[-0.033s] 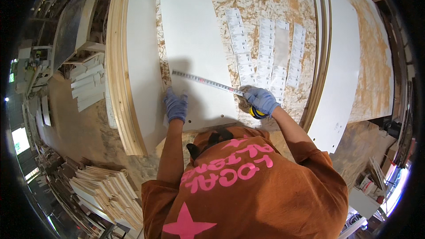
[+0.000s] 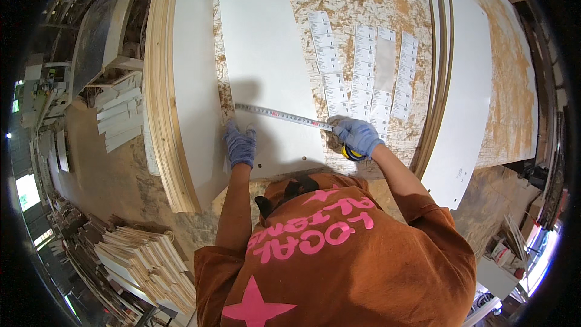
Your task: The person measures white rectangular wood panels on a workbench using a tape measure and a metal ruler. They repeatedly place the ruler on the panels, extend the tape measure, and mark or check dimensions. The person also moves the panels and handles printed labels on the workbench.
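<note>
In a blue glove, my right hand (image 2: 359, 137) is closed around a yellow and black tape measure (image 2: 352, 153), just off the right edge of a long white board (image 2: 272, 42). The silver tape blade (image 2: 284, 116) stretches from it across the board to the left edge. My left hand (image 2: 241, 147), gloved too, rests at the board's left edge below the blade's end. Its thumb and fingers are apart, and nothing shows between them. Two small dark holes mark the board's near end. The hook at the blade's tip is too small to make out.
Strips of printed white labels (image 2: 363, 63) lie on the scuffed worktable (image 2: 508, 97). Left is a stack of wooden-edged white panels (image 2: 166, 85); right, more white panels (image 2: 463, 91) with brown edges. Wood strips (image 2: 145, 260) are piled at lower left.
The tape blade's left end has swung slightly nearer to me, so the blade lies at a shallower slant. Both hands are in nearly the same place.
</note>
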`<state>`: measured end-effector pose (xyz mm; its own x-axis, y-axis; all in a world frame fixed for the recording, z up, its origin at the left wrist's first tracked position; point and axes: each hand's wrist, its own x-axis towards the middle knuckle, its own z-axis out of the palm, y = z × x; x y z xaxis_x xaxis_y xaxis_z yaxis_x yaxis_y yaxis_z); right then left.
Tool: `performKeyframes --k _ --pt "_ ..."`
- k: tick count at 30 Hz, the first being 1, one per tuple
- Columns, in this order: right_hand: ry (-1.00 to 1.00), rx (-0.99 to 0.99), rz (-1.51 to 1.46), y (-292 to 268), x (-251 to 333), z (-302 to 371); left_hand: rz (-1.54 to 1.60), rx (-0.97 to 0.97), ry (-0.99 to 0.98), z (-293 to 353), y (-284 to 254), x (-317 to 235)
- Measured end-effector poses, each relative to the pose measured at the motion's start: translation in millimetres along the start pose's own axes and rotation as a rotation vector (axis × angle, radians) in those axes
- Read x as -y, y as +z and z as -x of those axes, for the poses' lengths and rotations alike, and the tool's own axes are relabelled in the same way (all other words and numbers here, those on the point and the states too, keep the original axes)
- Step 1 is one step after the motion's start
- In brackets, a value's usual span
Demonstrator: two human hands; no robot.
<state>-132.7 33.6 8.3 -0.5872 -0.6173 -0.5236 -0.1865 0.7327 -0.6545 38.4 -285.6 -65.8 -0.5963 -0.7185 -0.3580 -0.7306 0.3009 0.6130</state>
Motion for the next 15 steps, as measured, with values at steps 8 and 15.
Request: performKeyframes --k 8,15 --pt "-0.008 0.094 0.554 -33.9 62.9 -27.2 -0.059 -0.312 0.3 24.5 1.1 -51.8" --pt "-0.003 0.054 0.58 -30.0 32.1 -62.5 0.02 -0.379 0.285 13.0 18.0 -36.8"
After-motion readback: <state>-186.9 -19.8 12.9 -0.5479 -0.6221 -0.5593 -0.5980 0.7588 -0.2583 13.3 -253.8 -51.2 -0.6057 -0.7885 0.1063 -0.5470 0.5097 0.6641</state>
